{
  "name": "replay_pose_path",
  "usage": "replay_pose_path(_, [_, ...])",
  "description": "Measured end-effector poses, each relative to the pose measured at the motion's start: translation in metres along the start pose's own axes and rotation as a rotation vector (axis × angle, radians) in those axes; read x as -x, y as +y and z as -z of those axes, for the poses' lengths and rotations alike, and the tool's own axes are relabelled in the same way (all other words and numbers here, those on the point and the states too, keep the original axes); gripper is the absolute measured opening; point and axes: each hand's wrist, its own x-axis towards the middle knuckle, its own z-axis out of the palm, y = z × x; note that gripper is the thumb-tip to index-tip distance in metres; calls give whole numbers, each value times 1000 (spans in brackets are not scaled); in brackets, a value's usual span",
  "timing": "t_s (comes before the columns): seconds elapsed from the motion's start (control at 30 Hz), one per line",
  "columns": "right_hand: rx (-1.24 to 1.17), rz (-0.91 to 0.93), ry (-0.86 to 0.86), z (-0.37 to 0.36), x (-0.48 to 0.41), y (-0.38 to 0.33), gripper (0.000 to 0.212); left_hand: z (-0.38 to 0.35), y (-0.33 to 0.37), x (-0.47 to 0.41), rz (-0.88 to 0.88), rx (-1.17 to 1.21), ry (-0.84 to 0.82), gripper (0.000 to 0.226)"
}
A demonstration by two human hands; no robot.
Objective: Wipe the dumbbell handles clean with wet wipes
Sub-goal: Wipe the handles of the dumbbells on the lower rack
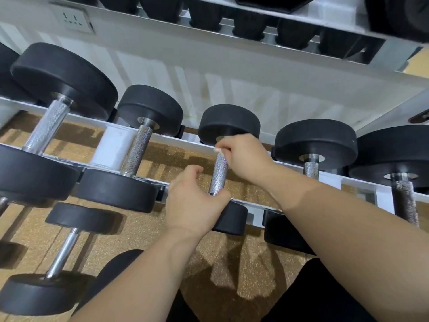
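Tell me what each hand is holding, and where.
The right hand pinches a wet wipe against the far end of the dumbbell handle. The left hand grips that handle's near end, beside the front weight.

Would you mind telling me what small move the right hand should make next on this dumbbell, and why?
Probably slide the wet wipe down the knurled handle toward the left hand: the right hand pinches it at the handle's far end, and the length below looks uncovered.
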Motion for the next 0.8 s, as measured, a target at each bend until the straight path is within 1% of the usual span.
replay_pose_path(0.03, [31, -24, -3, 1, -6, -1, 25, 0, 0, 1, 3, -2, 1, 70])
replay_pose_path(0.1, [68, -26, -69, 1, -9, -1, 25, 0, 0, 1, 7, -11, 4, 71])
replay_pose_path(0.13, [57, 10, -132, 3, -4, -3, 24, 0, 0, 0, 7, -15, 7, 73])
replay_pose_path(0.23, [18, 171, -408, 9, 23, -9, 26, -2, 1, 1, 6, -21, 16, 75])
replay_pose_path(0.27, [10, 215, -447, 9, 28, -7, 26, -3, 1, 1, 3, -24, 23, 75])
replay_pose_path(0.3, [3, 239, -423, 10, 28, -4, 25, -3, 1, 0, 0, -31, 27, 76])
replay_pose_path(0.33, [-4, 236, -348, 10, 24, 1, 23, -3, 1, 0, -4, -37, 28, 78])
replay_pose_path(0.4, [-37, 167, -156, 9, 14, 10, 18, -4, 0, 0, -10, -47, 21, 82])
replay_pose_path(0.47, [-123, 67, -31, 6, 7, 17, 10, -4, -1, -2, -14, -55, 7, 86])
replay_pose_path(0.5, [-159, 41, -20, 2, 9, 19, 7, -2, -1, -2, -14, -51, -5, 87])
replay_pose_path(0.53, [-181, 39, -39, -1, 14, 21, 8, -1, 0, -2, -12, -51, -19, 88])
replay_pose_path(0.57, [-208, 54, -91, -3, 19, 21, 11, 0, 0, -3, -7, -59, -32, 88])
replay_pose_path(0.67, [-286, 99, -333, -2, 34, 24, 19, 4, 4, -3, 23, -88, -58, 88])
replay_pose_path(0.7, [-280, 89, -366, -1, 36, 25, 20, 5, 5, -3, 25, -86, -66, 89])
replay_pose_path(0.73, [-275, 68, -353, -1, 36, 25, 21, 6, 6, -2, 27, -89, -70, 88])
replay_pose_path(0.8, [-320, -33, -253, -6, 32, 26, 19, 7, 6, -2, 38, -103, -72, 87])
